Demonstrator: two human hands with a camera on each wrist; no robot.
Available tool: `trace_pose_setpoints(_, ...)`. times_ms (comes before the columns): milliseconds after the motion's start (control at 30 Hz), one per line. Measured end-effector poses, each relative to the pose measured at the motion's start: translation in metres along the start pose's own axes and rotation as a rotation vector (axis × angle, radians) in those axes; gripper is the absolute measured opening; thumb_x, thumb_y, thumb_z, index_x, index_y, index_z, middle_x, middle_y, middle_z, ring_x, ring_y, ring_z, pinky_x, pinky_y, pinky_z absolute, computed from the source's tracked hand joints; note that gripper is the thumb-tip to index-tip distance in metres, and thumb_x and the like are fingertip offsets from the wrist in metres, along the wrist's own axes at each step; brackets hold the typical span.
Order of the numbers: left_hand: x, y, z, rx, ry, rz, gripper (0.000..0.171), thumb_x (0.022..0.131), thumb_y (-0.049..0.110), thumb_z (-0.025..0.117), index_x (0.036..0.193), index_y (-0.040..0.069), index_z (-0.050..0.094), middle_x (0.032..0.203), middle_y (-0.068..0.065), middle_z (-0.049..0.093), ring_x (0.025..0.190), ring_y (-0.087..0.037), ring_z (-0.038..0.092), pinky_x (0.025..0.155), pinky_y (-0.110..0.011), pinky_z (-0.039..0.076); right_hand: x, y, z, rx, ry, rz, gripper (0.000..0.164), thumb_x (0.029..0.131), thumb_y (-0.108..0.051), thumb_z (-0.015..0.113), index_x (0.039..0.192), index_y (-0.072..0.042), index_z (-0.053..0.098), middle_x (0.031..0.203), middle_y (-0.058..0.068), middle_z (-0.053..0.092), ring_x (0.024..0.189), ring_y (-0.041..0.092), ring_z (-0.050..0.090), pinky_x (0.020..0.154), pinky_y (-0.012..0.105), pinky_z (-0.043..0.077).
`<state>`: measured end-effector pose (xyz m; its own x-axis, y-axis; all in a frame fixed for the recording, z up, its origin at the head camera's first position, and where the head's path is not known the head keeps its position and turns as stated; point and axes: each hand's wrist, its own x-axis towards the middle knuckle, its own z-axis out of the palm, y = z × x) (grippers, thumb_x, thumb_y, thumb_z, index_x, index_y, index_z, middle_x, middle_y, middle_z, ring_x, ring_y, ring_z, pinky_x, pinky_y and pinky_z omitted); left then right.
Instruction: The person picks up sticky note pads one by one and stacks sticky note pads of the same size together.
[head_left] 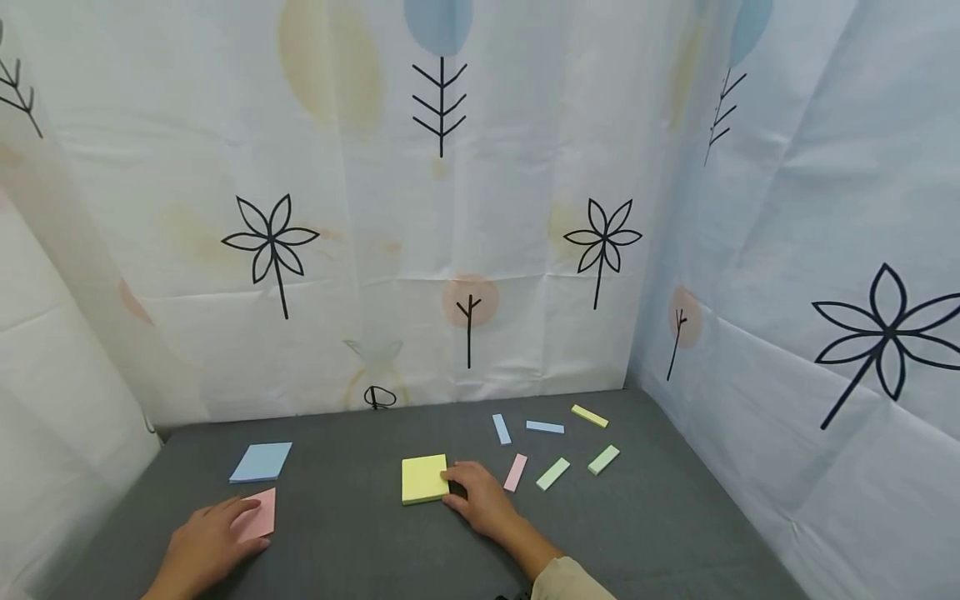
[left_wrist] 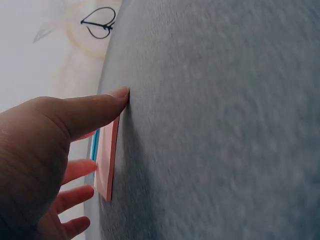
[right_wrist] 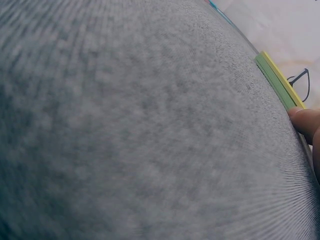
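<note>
A square yellow sticky note pad [head_left: 424, 478] lies on the grey table, on top of a green layer [right_wrist: 275, 82] seen in the right wrist view. My right hand [head_left: 483, 502] pinches its right edge, thumb at the near corner and fingertip at the side. To the left, a pink sticky note pad [head_left: 258, 515] sits partly hidden under my left hand [head_left: 204, 546]. That hand's fingers are spread loosely over the pad, with the thumb [left_wrist: 95, 112] stretched along its near side. Just behind is a blue sticky note pad [head_left: 261, 462].
Small narrow sticky strips lie right of the yellow pad: pink [head_left: 515, 472], green [head_left: 552, 473], another green [head_left: 603, 459], blue [head_left: 545, 427], another blue [head_left: 502, 429] and yellow [head_left: 590, 416]. Printed white curtains [head_left: 510, 333] stand along the back and sides of the table [head_left: 352, 533].
</note>
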<state>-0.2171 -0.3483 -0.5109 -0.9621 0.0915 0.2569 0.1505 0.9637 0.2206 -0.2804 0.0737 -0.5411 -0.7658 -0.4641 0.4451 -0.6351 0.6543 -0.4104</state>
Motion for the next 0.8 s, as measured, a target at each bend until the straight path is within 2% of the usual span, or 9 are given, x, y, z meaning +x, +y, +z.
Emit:
trace_pose_setpoints(233,-0.005,-0.01,-0.003,-0.014,-0.09,-0.108,0.075,0.071,0.059,0.076,0.12,0.004,0.064,0.117,-0.027,0.061,0.102,-0.053,0.052,0.073,-0.07,0.038,0.0,0.001,0.001,0.004,0.011,-0.019,0.034,0.087,-0.02,0.074,0.118,-0.008,0.068,0.116,0.003,0.067,0.118,0.025,0.056,0.096,0.038,0.045)
trace_pose_setpoints(467,-0.008,-0.014,-0.006,-0.023,-0.104,-0.163,0.075,0.073,0.06,0.074,0.121,0.003,0.063,0.112,-0.028,0.063,0.102,-0.054,0.053,0.073,-0.07,0.037,0.0,0.0,0.001,0.011,-0.016,0.014,0.034,0.087,-0.02,0.074,0.118,-0.009,0.068,0.117,0.002,0.067,0.12,0.023,0.055,0.098,0.037,0.044)
trace_pose_setpoints(633,-0.006,-0.013,-0.007,-0.02,-0.18,-0.21,0.078,0.074,0.063,0.071,0.121,0.002,0.062,0.106,-0.028,0.064,0.098,-0.054,0.054,0.074,-0.071,0.037,0.0,-0.001,0.0,0.017,-0.03,0.033,0.034,0.087,-0.021,0.074,0.119,-0.009,0.068,0.117,0.002,0.066,0.121,0.023,0.055,0.098,0.037,0.043)
trace_pose_setpoints(800,-0.004,-0.009,-0.007,-0.01,-0.183,-0.213,0.076,0.075,0.064,0.07,0.118,0.001,0.063,0.103,-0.027,0.065,0.094,-0.052,0.056,0.073,-0.069,0.039,0.0,-0.001,-0.002,0.018,-0.031,0.032,0.035,0.088,-0.022,0.073,0.119,-0.009,0.067,0.118,0.003,0.066,0.121,0.023,0.054,0.099,0.038,0.043)
